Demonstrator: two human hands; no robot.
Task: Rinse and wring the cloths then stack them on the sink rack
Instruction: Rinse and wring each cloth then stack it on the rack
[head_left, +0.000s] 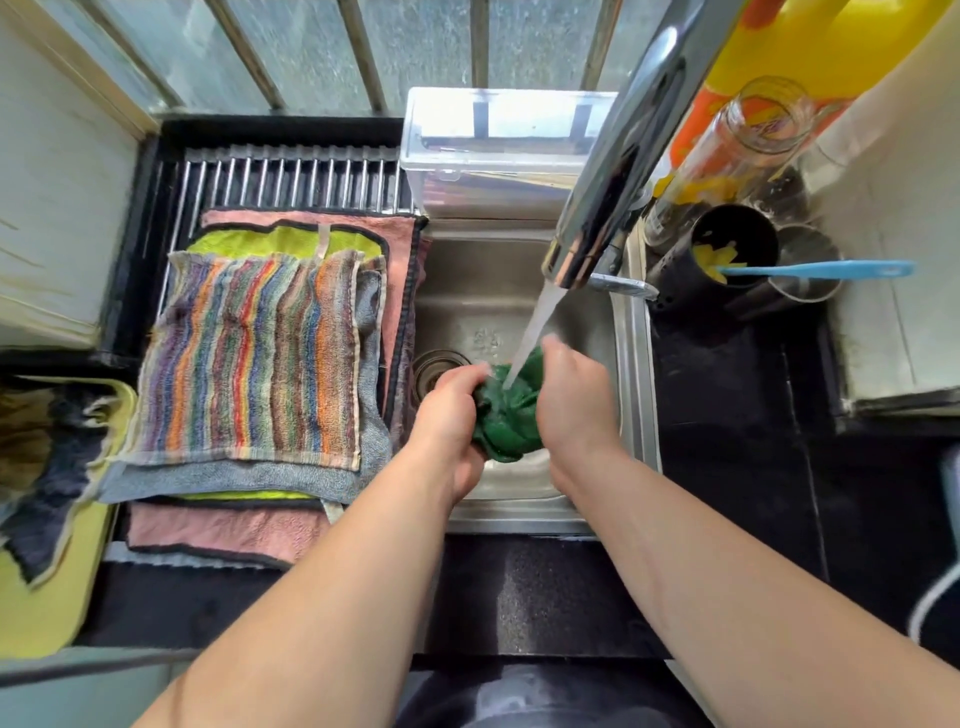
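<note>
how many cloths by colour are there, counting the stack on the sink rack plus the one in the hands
multicolour striped terry cloth: 1
grey terry cloth: 1
lime green cloth with black edging: 1
pink cloth with black edging: 1
dark green cloth, gripped by left hand and right hand: 1
total: 5

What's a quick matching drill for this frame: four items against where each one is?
Items
1. green cloth
2. striped cloth
3. blue utensil
4. glass jar

Places
A. topmost on the rack
B. tilted, beside the yellow bottle
C. gripped by left hand and right hand under running water
D. across the dark cup, right of the sink

Pairs: 1-C, 2-A, 3-D, 4-B
</note>
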